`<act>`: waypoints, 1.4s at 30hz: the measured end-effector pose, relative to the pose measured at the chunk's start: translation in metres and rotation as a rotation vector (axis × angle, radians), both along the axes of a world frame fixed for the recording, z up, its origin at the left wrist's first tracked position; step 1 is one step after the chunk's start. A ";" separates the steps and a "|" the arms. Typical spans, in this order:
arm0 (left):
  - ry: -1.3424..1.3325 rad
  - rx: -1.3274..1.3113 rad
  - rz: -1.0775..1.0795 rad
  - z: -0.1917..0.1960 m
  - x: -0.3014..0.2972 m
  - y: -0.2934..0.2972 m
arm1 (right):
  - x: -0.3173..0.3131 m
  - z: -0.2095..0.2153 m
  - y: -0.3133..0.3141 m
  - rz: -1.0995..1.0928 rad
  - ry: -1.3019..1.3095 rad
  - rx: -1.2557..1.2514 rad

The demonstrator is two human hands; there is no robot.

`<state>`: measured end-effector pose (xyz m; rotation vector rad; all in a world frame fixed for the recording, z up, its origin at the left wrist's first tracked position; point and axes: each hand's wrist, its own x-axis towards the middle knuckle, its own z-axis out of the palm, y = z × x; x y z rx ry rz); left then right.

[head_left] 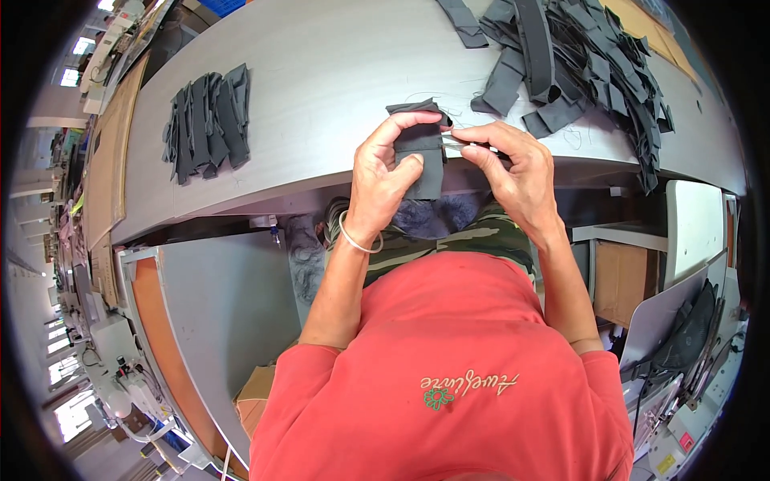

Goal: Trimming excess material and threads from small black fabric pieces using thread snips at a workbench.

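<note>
My left hand (378, 172) is closed on a dark grey fabric strip (425, 183), thumb on its face and fingers curled over the upper part. The strip hangs at the table's near edge, above my lap, with a cross seam or fold showing. In my right hand (520, 170) is a small pair of thread snips (454, 144), mostly hidden by the fingers. Their slim silver tips touch or nearly touch the strip's right edge; I cannot tell which. The thumb and forefinger pinch them from the right.
A loose heap of dark grey fabric strips (597, 68) covers the table's far right, some drooping over its edge. A neater row of strips (207, 124) lies at the left. Loose threads dot the grey table (321, 88). Below the right side stands a cardboard box (624, 282).
</note>
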<state>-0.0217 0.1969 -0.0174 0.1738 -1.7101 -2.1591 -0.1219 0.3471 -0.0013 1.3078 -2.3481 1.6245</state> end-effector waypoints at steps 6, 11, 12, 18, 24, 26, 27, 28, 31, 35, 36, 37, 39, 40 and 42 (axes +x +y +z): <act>-0.011 0.027 -0.009 0.000 0.000 0.003 | 0.002 0.001 0.003 -0.002 0.053 0.075; 0.003 0.005 -0.005 -0.003 0.000 0.002 | 0.002 0.001 0.004 -0.015 0.127 0.111; 0.007 -0.001 -0.020 -0.003 0.000 0.001 | 0.002 0.002 0.004 -0.013 0.127 0.109; 0.000 0.067 -0.050 0.002 0.001 -0.002 | 0.003 0.005 0.010 0.086 -0.332 -0.035; 0.019 0.141 -0.046 0.000 -0.001 -0.001 | 0.031 0.009 0.003 0.209 -0.034 0.103; 0.011 0.143 -0.035 0.001 0.000 -0.002 | 0.029 0.014 0.004 0.393 -0.111 0.085; 0.019 0.172 -0.027 0.000 0.002 -0.003 | 0.026 0.018 0.008 0.545 -0.342 0.076; 0.027 0.201 -0.020 0.000 0.003 -0.005 | 0.023 0.022 0.013 0.694 -0.573 0.069; 0.054 0.152 -0.016 0.000 0.003 -0.001 | 0.019 0.030 0.014 0.357 -0.284 -0.064; 0.011 -0.039 -0.114 0.003 0.003 0.009 | 0.006 0.022 -0.007 -0.056 0.069 0.045; -0.019 -0.040 -0.153 0.004 0.004 0.012 | 0.003 0.019 -0.009 -0.020 0.051 0.038; -0.131 -0.123 -0.176 0.009 0.008 0.010 | 0.001 0.018 -0.008 -0.009 -0.063 0.013; -0.036 -0.014 -0.194 0.013 0.011 0.015 | 0.002 0.028 -0.009 -0.024 -0.259 -0.009; 0.055 0.097 -0.215 0.015 0.011 0.017 | 0.002 0.032 -0.010 -0.042 -0.460 -0.029; 0.057 0.138 -0.245 0.018 0.010 0.012 | -0.001 0.029 -0.013 -0.046 -0.586 -0.097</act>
